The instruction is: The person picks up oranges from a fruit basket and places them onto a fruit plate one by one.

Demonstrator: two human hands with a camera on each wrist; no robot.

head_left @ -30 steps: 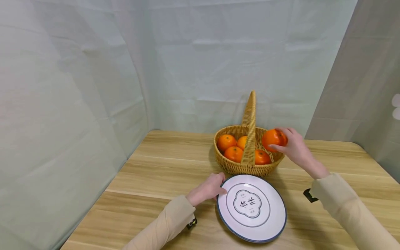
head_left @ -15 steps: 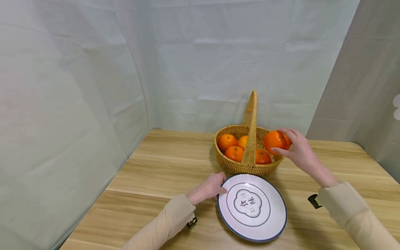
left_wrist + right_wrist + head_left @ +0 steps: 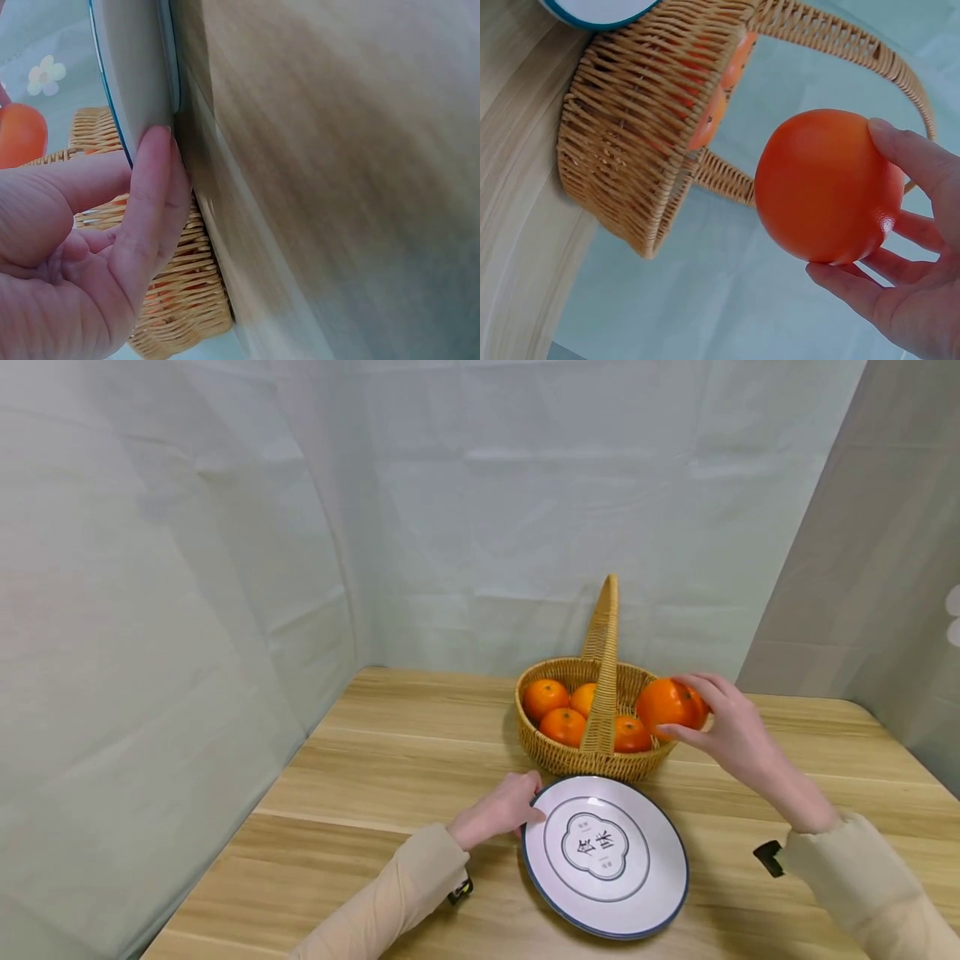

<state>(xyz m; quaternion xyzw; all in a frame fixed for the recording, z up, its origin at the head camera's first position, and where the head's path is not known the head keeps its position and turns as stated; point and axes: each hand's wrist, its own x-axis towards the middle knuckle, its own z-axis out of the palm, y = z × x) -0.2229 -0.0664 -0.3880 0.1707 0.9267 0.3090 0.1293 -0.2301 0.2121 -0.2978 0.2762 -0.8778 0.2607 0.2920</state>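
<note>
Basket [image 3: 600, 767] right of centre, handle [image 3: 602, 710] partly hiding oranges [image 3: 564, 727]. Left hand [image 3: 498, 810] pinches plate [image 3: 592, 917]; right hand [image 3: 742, 739] grips round orange [image 3: 663, 707], stem spot rightward.

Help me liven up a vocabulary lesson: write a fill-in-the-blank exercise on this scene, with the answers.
1. In the head view, not counting the large, round, glossy orange fruit in the person's right hand, ____ orange fruits show inside the light-brown wicker basket.
2. Between the round white plate with a dark-blue rim and the basket, the person's left hand grips the ____.
3. Of those two, the ____ stands farther from the person.

Missing words: four; plate; basket.
</note>
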